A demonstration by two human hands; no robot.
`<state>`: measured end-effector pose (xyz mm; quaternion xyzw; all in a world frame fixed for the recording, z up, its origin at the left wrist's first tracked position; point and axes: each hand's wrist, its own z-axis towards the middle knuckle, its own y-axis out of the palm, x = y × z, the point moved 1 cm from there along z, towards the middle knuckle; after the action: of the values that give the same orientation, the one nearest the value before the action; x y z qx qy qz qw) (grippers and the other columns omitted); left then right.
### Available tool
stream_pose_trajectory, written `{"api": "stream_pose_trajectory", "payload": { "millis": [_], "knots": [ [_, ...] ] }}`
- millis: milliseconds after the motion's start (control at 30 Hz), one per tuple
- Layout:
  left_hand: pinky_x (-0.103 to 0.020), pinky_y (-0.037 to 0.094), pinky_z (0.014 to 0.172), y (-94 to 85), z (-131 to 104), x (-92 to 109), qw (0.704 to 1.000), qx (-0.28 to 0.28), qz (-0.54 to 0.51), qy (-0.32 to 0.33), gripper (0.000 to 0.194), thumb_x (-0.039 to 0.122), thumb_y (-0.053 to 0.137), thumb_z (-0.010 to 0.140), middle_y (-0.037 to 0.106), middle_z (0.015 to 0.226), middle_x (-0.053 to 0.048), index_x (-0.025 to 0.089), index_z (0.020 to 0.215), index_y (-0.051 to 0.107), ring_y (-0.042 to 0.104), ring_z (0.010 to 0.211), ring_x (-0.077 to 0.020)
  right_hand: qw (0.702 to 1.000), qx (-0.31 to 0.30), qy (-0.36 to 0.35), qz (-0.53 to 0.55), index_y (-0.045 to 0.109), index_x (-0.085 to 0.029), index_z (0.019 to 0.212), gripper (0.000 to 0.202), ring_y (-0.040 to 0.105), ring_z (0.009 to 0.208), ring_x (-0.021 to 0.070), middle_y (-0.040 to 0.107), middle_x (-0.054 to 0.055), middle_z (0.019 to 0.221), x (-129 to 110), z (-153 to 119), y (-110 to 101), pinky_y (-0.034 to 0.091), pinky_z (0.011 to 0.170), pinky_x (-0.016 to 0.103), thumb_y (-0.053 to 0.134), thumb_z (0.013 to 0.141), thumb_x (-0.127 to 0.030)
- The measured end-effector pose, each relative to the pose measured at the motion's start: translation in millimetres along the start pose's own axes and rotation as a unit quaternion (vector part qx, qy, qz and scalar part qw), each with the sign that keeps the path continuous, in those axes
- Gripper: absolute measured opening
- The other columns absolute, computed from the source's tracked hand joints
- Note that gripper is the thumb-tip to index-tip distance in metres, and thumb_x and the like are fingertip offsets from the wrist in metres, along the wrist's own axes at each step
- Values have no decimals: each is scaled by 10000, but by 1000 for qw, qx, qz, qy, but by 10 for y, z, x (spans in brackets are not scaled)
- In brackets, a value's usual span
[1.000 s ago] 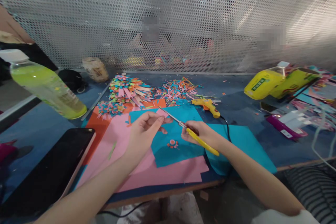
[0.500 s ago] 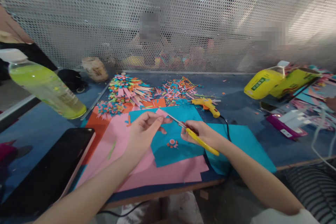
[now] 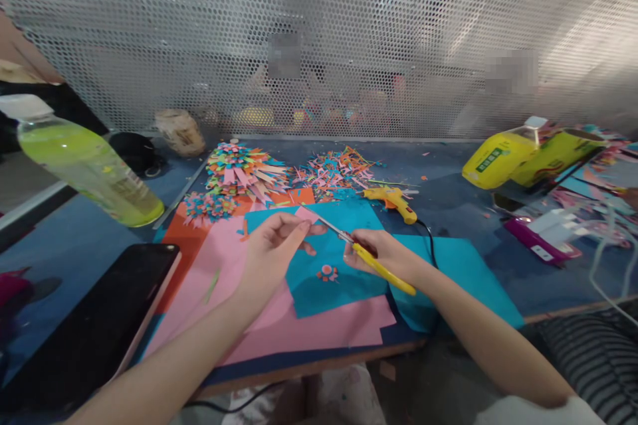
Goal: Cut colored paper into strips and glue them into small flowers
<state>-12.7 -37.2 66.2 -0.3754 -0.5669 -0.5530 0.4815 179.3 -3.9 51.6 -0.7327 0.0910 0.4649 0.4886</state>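
Observation:
Between thumb and fingers, my left hand (image 3: 276, 242) pinches a small piece of pink paper (image 3: 306, 214). My right hand (image 3: 373, 249) grips yellow-handled scissors (image 3: 383, 270), whose blades point left and lie at the pink piece. Whether the blades are parted is too fine to tell. Below both hands a small paper flower (image 3: 327, 272) with a pink centre rests on a blue sheet (image 3: 343, 295). Pink sheets (image 3: 319, 335) and an orange sheet (image 3: 188, 249) lie underneath. A yellow glue gun (image 3: 390, 200) lies on its side just beyond my right hand.
Fringed paper flowers (image 3: 244, 169) and a heap of paper strips (image 3: 339, 169) lie towards the perforated metal screen (image 3: 319, 33). At left are a green drink bottle (image 3: 90, 163) and a black phone (image 3: 94, 319). At right are a yellow bottle (image 3: 498, 156) and a purple-and-white device (image 3: 541, 239).
Both hands, the scissors and the pink piece hold nearly the same position. The view has shifted very slightly.

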Motion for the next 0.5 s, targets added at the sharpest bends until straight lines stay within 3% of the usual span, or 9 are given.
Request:
{"api": "stream_pose_trajectory", "payload": {
  "millis": [500],
  "knots": [
    [-221, 486, 468, 5, 3, 13, 1000, 2, 9, -8, 148, 254, 647, 677, 675, 658, -36, 153, 676, 539, 660, 754, -212, 1000, 6, -6, -16, 528, -145, 754, 314, 408, 569, 87, 483, -27, 646, -9, 0, -11, 301, 487, 196, 565, 722, -456]
  ]
}}
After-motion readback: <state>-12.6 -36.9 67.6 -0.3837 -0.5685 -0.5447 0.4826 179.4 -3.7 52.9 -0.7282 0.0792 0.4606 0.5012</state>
